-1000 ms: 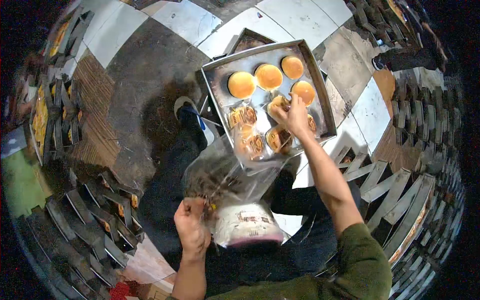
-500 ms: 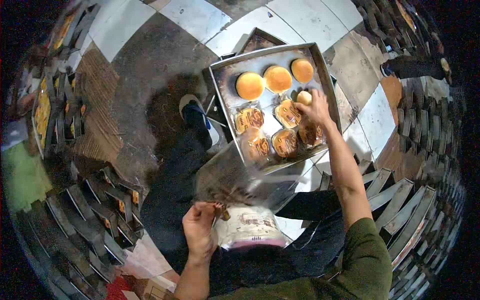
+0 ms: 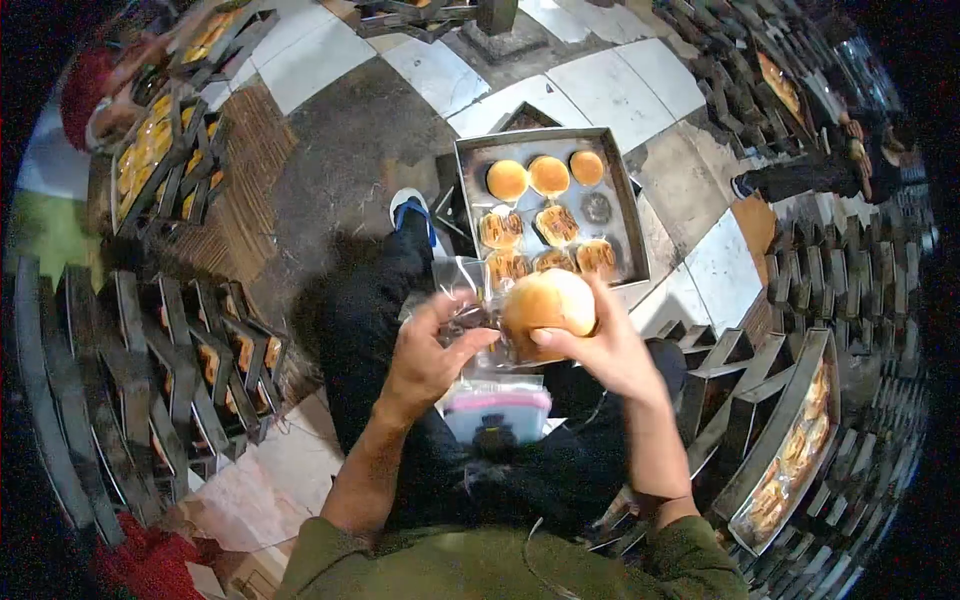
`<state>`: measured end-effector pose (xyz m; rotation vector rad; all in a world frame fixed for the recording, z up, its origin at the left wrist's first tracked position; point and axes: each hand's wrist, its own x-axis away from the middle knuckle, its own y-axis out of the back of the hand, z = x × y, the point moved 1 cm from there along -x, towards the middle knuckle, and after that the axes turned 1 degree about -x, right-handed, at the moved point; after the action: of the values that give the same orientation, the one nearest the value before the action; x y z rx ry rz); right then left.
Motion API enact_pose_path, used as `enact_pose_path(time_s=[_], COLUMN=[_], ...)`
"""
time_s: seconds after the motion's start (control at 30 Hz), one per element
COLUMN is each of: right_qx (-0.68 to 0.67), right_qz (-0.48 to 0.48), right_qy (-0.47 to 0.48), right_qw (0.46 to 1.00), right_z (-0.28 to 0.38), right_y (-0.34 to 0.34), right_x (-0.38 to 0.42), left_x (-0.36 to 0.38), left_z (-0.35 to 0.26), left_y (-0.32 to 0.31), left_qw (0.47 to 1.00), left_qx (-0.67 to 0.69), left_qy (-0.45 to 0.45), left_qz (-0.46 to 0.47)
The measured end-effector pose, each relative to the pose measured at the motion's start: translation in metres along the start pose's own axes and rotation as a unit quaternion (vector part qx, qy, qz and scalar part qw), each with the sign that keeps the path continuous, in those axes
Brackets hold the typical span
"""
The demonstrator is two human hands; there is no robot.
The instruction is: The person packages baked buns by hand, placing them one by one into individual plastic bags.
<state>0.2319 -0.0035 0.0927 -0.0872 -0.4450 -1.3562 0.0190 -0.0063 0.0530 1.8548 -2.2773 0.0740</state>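
A round golden bun (image 3: pixel 550 305) is gripped in my right hand (image 3: pixel 615 350), thumb on the near side, held between my lap and the tray. Just left of it, my left hand (image 3: pixel 432 352) pinches a clear plastic bag (image 3: pixel 468 285), whose edge is right at the bun's side. Beyond them lies a metal tray (image 3: pixel 635 235). Three unwrapped buns (image 3: pixel 548 176) sit in its far row, and several buns in printed bags (image 3: pixel 502 228) fill the nearer part. A stack of plastic bags (image 3: pixel 497 398) with a pink edge rests at my lap.
Stacked metal trays (image 3: pixel 130 370) rise on my left, and more stand at right, one with wrapped buns (image 3: pixel 795 455). A person's leg (image 3: pixel 800 182) shows at the far right. Another person in red (image 3: pixel 90 95) is at upper left. Worn tiles (image 3: pixel 340 150) cover the floor.
My right hand has lifted a bun out of the tray and brought it toward me. My left hand has come up from the bag stack with a clear bag. The view has shifted.
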Motion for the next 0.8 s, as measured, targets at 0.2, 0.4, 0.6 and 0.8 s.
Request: enact_pose_path(time_s=[0.2, 0.4, 0.6, 0.8], right_qx=[-0.499, 0.057, -0.408, 0.245], right_qz=[-0.152, -0.022, -0.029, 0.046], right_qy=[0.094, 0.402, 0.198, 0.355], right_qw=[0.848, 0.914, 0.891, 0.901], right_z=[0.004, 0.009, 0.054, 0.044], right_y=[-0.039, -0.121, -0.082, -0.108], right_x=[0.052, 0.128, 0.130, 0.093], left_x=[0.043, 0.071, 0.095, 0.080], left_z=[-0.029, -0.084, -0.078, -0.027], left_y=[0.040, -0.019, -0.041, -0.023], left_qw=[0.911, 0.884, 0.942, 0.855], left_qx=[-0.061, 0.443, 0.190, 0.510], left_qy=[-0.077, -0.080, -0.276, 0.047], left_qz=[-0.400, -0.125, 0.015, -0.078])
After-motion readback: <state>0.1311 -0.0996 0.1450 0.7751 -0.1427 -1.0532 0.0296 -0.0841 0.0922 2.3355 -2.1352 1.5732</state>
